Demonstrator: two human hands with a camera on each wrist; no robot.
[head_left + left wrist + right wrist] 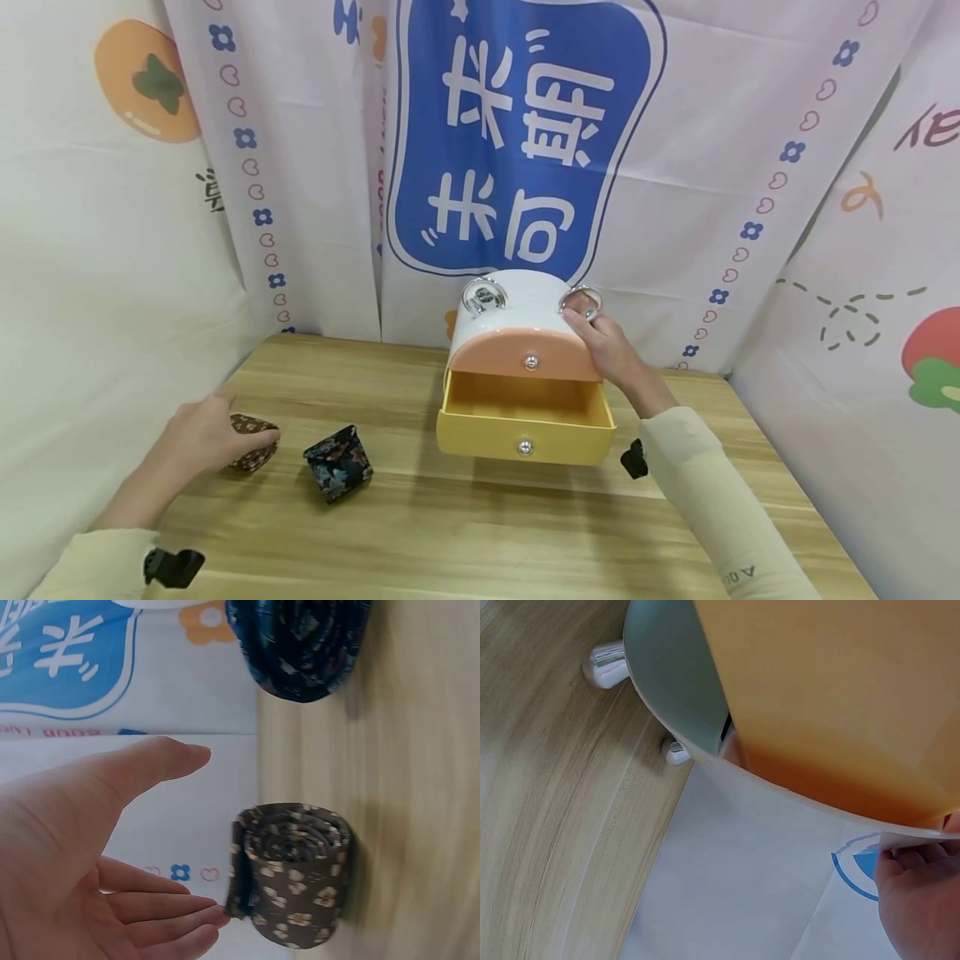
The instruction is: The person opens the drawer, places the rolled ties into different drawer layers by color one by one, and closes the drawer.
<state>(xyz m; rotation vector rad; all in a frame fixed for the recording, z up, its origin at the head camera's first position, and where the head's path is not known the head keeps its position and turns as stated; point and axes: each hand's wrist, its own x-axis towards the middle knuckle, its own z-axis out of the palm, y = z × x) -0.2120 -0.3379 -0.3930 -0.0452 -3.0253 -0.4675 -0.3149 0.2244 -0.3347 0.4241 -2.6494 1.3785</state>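
Surroundings: printed cloth [322, 167] hangs behind the white cabinet [517, 312] and to either side of it, and a wood-grain worktop [510, 533] carries everything.
Cabinet: we see its peach drawer [495, 354] closed and its yellow drawer [483, 442] pulled out toward us, perhaps so that the inside can be reached.
Steadying side: our right hand [611, 350] grips the cabinet's upper right edge, beside a silver ring [592, 292], probably to keep it from shifting; some fingers are hidden.
Far side: well left of the cabinet, our left hand [198, 433] is wide, thumb and fingers spread about the brown cloth roll [296, 892]; we cannot tell whether the fingertips touch it.
Between: the dark blue cloth roll [341, 475] sits left of the cabinet, nearer it than the brown one; both are probably coiled for compactness.
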